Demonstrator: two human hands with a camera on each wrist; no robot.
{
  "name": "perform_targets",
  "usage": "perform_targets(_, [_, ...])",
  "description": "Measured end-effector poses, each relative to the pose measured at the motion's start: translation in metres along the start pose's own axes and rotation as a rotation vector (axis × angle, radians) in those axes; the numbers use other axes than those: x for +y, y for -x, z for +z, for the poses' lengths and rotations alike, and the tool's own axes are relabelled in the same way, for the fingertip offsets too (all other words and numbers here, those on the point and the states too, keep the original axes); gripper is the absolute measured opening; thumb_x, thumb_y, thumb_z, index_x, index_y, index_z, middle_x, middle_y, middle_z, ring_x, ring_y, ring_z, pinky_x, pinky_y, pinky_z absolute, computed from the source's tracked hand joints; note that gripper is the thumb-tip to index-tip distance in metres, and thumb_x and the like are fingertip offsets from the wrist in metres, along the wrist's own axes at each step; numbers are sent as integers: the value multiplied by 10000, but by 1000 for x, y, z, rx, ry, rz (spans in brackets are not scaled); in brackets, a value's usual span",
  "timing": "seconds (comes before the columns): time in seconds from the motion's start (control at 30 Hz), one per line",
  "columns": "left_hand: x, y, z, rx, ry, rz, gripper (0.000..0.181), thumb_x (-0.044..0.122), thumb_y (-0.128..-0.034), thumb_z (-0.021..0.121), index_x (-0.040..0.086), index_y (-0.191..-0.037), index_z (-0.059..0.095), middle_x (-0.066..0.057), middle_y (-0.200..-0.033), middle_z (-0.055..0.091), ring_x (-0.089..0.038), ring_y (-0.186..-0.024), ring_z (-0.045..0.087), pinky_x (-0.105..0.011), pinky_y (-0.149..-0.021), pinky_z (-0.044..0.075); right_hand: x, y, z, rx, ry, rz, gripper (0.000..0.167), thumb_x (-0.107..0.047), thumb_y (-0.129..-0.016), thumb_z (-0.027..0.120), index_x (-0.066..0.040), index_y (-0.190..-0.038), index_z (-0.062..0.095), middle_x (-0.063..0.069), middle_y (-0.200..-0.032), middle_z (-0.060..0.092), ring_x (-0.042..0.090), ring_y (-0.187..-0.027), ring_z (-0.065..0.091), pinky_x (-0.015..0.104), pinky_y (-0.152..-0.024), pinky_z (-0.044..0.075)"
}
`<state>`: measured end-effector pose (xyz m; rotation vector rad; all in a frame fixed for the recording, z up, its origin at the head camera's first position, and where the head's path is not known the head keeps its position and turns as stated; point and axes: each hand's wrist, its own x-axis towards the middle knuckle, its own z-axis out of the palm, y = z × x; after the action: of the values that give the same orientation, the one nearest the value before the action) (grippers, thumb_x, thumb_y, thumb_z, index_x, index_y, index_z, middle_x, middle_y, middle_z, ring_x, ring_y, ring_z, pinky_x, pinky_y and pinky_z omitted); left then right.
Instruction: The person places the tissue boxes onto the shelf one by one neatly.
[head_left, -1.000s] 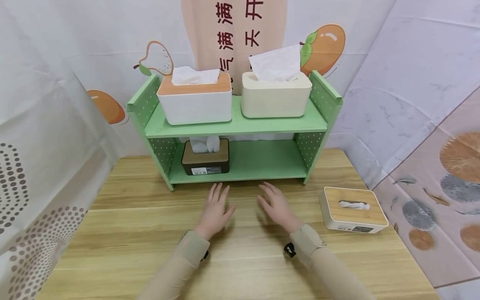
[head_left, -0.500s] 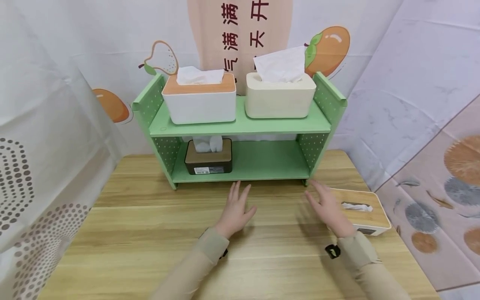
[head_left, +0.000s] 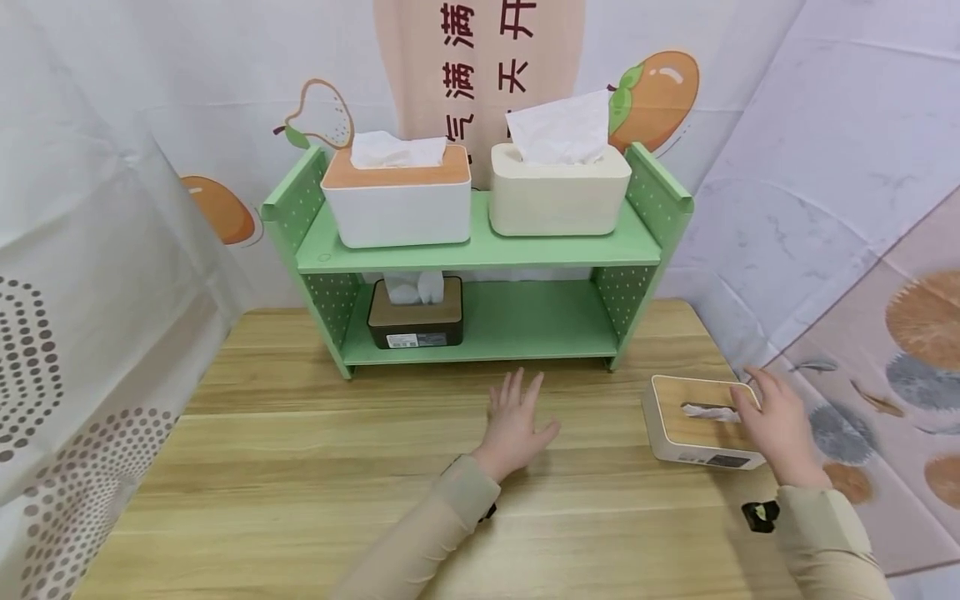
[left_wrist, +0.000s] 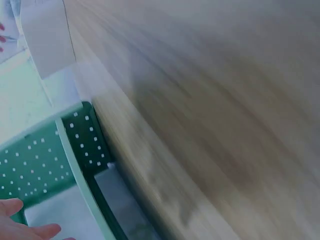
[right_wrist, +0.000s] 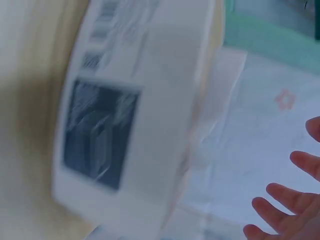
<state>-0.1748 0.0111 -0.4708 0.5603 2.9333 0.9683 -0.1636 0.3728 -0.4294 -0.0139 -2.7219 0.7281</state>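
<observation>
A small white tissue box (head_left: 666, 437) with a wooden lid lies on the right part of the table, a tuft of tissue in its slot. My right hand (head_left: 783, 429) is at the box's right end, overlapping it in the head view. In the right wrist view the spread fingers (right_wrist: 287, 197) appear apart from the blurred box (right_wrist: 165, 90) with its dark label; contact cannot be told. My left hand (head_left: 513, 429), fingers spread, is over the middle of the table in front of the green shelf (head_left: 547, 321), holding nothing.
On the shelf's upper board stand a white tissue box (head_left: 405, 212) with a wooden lid and a cream tissue box (head_left: 558, 200). A dark brown tissue box (head_left: 416, 317) sits at the lower left. Cloth curtains (head_left: 795, 183) enclose the wooden table (head_left: 300, 467).
My right hand has moved right, from the table's middle across to the far end of the small white tissue box. My left hand has drifted right. The boxes have stayed put.
</observation>
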Motion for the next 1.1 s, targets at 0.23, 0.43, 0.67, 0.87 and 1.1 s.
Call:
perform_targets(0.23, [22,-11,19,-53,44,3,785,476,-904,572,208,-1523,172,-225,-1550,146,-400,-1435,130,-597,-1123,165,28,11,0,-86,-17,75,528,-283,-1012,396,155,-1307,402,427,-1255,379,590,-1121,333,670,-880,284])
perform_targets(0.43, [49,-23,29,-110,106,19,761,497,-898,576,327,-1517,167,-221,-1555,142,-394,-1434,147,-552,-1124,224,37,18,3,-121,-31,91,529,-282,-1012,387,158,-1305,407,437,-1240,398,575,-1044,406,652,-834,333])
perform_targets(0.67, [68,-29,40,-131,86,-8,768,574,-874,559,393,-1504,160,-167,-1566,154,-357,-1439,165,-653,-1077,205,42,19,3,-294,-39,222,588,-352,-1028,281,144,-1331,370,464,-1320,317,623,-1151,329,665,-894,322])
perform_targets(0.87, [76,-29,52,-145,97,-4,739,553,-876,567,374,-1498,211,-200,-1544,202,-370,-1429,193,-635,-1090,198,46,21,6,-342,-118,274,588,-369,-1026,280,114,-1354,350,448,-1364,273,618,-1204,281,660,-917,307])
perform_targets(1.1, [82,-27,67,-195,95,16,727,529,-885,577,294,-1496,260,-234,-1532,203,-384,-1403,252,-500,-1098,309,48,27,12,-332,-148,261,633,-381,-1012,349,106,-1410,276,449,-1380,250,624,-1217,260,674,-931,286])
